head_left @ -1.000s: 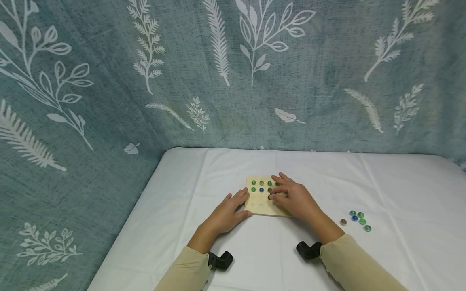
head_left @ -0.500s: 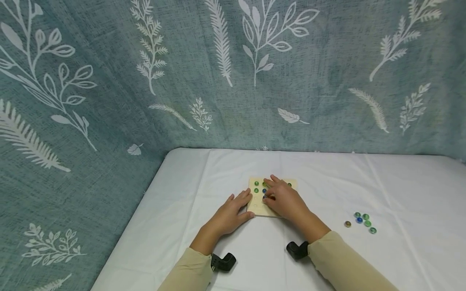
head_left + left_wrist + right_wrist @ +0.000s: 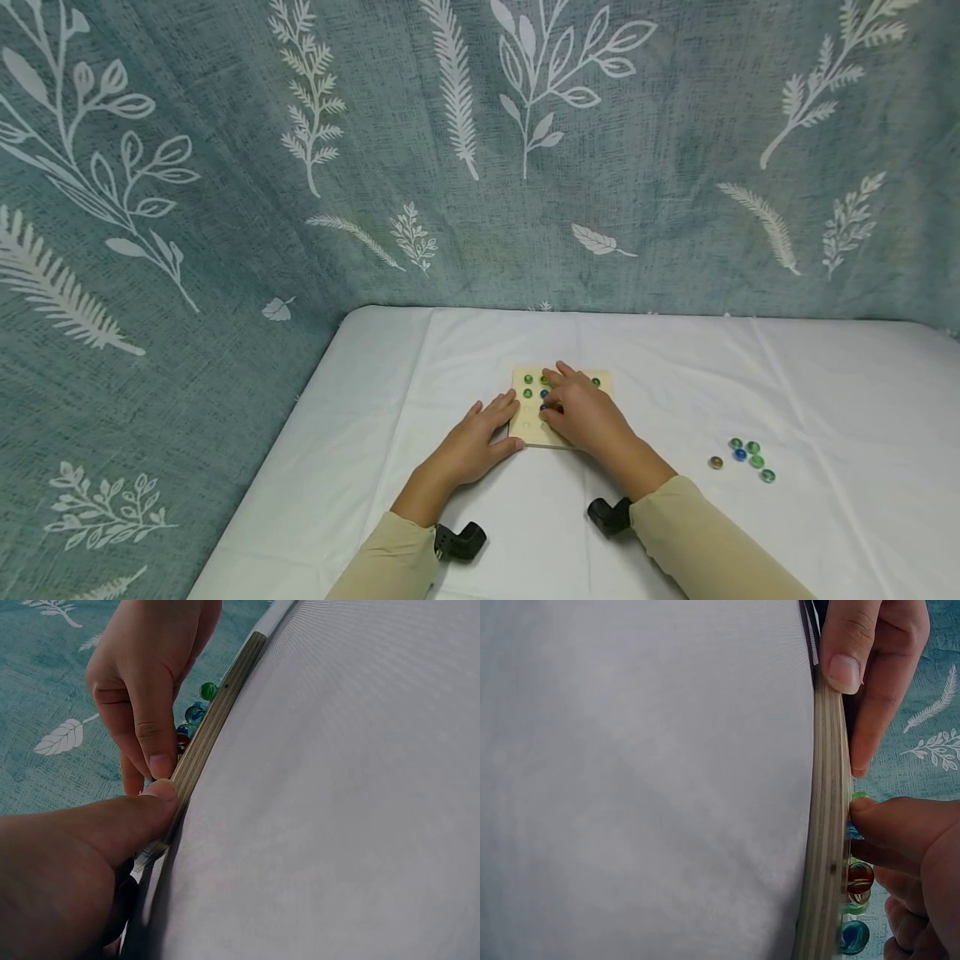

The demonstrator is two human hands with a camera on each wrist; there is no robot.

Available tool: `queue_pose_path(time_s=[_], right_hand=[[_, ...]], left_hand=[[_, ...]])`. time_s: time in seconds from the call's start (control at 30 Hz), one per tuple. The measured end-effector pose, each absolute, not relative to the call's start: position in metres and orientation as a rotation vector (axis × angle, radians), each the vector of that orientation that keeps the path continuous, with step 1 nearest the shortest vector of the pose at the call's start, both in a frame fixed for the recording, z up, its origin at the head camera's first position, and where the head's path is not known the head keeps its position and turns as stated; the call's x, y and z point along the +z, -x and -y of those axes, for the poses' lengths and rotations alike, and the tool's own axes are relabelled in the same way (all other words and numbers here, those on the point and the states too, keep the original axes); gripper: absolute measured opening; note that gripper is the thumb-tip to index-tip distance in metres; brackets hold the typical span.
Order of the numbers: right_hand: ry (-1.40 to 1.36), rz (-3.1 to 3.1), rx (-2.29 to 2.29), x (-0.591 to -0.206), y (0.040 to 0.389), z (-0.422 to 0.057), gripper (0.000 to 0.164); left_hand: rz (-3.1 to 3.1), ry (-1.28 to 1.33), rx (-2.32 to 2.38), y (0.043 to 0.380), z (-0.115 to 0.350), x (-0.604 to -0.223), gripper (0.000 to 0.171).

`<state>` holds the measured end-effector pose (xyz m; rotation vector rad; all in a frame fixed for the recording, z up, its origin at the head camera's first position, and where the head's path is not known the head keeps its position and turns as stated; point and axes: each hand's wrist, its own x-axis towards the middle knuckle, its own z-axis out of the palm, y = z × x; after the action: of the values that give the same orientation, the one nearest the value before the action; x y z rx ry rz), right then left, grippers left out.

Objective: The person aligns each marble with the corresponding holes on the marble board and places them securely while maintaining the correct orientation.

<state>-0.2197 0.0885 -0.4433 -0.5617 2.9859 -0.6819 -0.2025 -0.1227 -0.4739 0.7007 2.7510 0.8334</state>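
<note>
A pale wooden board point(image 3: 534, 436) with rows of round hollows lies on the white table, and glass marbles fill its far rows. My left hand point(image 3: 468, 443) rests at the board's left side, fingers straight and spread, the thumb touching the near edge at the corner. Over the board, my right hand point(image 3: 588, 412) pinches a blue marble point(image 3: 543, 407) between thumb and fingertips, at the third row from the back. A green marble point(image 3: 528, 379) and a blue one point(image 3: 544, 394) show in the far rows. The right hand hides much of the board's right half.
Right of the board, several loose green marbles point(image 3: 757, 462) lie on the white cloth point(image 3: 840, 400) with a blue one point(image 3: 740, 455) and a brown one point(image 3: 716, 462). A blue-green leaf-patterned curtain point(image 3: 480, 208) hangs behind and to the left.
My right hand has moved a little left across the board with the blue marble, then stays nearly still over the last half second. The left hand stays at the board's edge. The head view shifts slightly.
</note>
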Motion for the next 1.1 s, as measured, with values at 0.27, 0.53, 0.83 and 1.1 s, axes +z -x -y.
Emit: queue_pose_path(time_s=[0.27,0.53,0.83,1.1], right_hand=[[0.553,-2.980,-0.683,-0.443,0.220,-0.089,0.024],[0.514,-2.970,-0.670,-0.442,0.220,-0.089,0.024],[0.528,-2.931,-0.773,-0.437,0.218,-0.093,0.028],[0.470,-2.877,-0.897,-0.429,0.222,-0.108,0.035]], left_hand=[[-2.760,-0.727,0.833,0.202,0.123,-0.474,0.069],[-2.757,-0.717,0.833,0.201,0.121,-0.473,0.069],[-2.755,-0.718,0.832,0.200,0.121,-0.473,0.069],[-2.755,-0.699,0.848,0.201,0.122,-0.472,0.068]])
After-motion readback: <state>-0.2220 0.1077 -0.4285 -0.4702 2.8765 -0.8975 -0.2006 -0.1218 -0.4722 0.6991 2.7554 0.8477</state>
